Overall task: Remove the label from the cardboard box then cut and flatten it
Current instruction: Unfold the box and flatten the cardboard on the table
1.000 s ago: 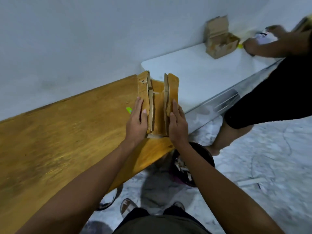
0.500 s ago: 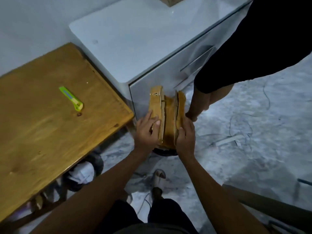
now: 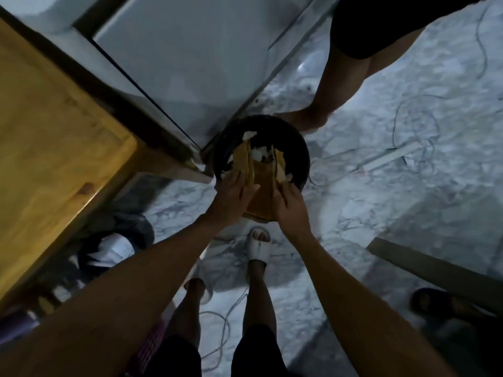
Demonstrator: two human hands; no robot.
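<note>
The flattened brown cardboard box point(image 3: 261, 191) is folded into a narrow trough with both side flaps up. My left hand point(image 3: 231, 198) presses its left flap and my right hand point(image 3: 290, 206) presses its right flap. I hold it tilted over a black round bin point(image 3: 296, 148) on the floor, its far end reaching down into the bin. White paper scraps point(image 3: 260, 153) lie inside the bin beside the cardboard.
A wooden table point(image 3: 54, 126) stands at the left and a white cabinet point(image 3: 174, 63) behind the bin. Another person's bare leg point(image 3: 332, 85) stands just beyond the bin. Cables point(image 3: 408, 110) trail over the marble floor. My sandalled feet are below my hands.
I carried the folded cardboard off the wooden table, to the right and down, and it now hangs over the bin. The view tilted downward to the floor.
</note>
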